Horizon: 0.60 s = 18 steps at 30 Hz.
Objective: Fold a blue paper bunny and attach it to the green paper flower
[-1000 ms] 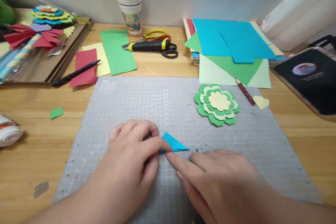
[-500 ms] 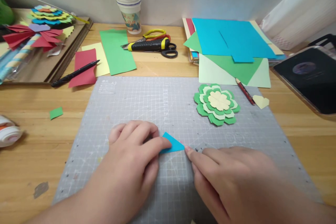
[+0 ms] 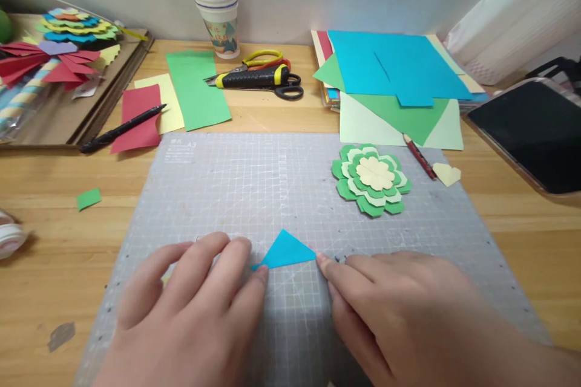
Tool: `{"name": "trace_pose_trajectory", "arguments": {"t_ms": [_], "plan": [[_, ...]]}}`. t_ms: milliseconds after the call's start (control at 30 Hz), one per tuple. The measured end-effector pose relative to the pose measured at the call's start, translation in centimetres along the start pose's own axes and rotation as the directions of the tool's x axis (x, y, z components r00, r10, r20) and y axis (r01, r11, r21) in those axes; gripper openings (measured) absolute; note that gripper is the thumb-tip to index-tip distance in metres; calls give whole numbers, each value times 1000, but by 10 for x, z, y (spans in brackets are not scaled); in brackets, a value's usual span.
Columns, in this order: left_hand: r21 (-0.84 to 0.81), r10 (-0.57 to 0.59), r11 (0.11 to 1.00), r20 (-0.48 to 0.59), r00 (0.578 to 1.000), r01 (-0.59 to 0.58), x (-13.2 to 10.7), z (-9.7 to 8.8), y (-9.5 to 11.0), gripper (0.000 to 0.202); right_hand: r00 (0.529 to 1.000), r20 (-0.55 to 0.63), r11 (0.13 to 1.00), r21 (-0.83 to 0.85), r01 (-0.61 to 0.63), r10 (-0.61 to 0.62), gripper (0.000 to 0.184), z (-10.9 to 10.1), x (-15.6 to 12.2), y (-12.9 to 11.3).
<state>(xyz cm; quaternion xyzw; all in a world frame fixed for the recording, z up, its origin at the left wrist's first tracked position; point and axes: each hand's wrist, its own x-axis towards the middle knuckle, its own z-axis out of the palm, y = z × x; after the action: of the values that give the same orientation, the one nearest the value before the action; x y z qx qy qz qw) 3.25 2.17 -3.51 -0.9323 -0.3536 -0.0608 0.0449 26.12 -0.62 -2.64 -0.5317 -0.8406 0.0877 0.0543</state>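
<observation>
A small blue paper triangle (image 3: 284, 252) lies flat on the grey cutting mat (image 3: 281, 181), near its front. My left hand (image 3: 195, 308) rests on the mat with its fingers stretched out; one fingertip touches the triangle's left corner. My right hand (image 3: 399, 308) lies on the mat to the right, index finger extended, its tip against the triangle's right corner. Neither hand grips anything.
A layered green and cream paper flower (image 3: 370, 179), a red pencil (image 3: 418, 156) and a cream paper heart (image 3: 447, 173) sit at the mat's right. Behind are coloured paper sheets (image 3: 394, 72), scissors and a utility knife (image 3: 258, 75), paper cups (image 3: 216, 6), a black pen (image 3: 120, 128), a tablet (image 3: 535, 133).
My left hand has uncurled and slid back to the left, uncovering the whole blue triangle. My right fingertip has run along the paper's edge to its right corner. The tablet screen has gone dark.
</observation>
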Motion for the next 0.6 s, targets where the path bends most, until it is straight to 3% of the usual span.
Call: {"name": "trace_pose_trajectory", "arguments": {"t_ms": [267,467,600], "plan": [[-205,-98,974,-3,995,95,14,-3,-5,8,1000,-17,999,50,-10,11,22,2,2,-1],[-335,-180,918,129,975,214,22,3,-1,5,997,-83,996,85,-1,8,24,7,10,1],[-374,-182,902,125,975,216,20,5,-1,4,992,-126,977,213,24,3,13,13,18,0]]}}
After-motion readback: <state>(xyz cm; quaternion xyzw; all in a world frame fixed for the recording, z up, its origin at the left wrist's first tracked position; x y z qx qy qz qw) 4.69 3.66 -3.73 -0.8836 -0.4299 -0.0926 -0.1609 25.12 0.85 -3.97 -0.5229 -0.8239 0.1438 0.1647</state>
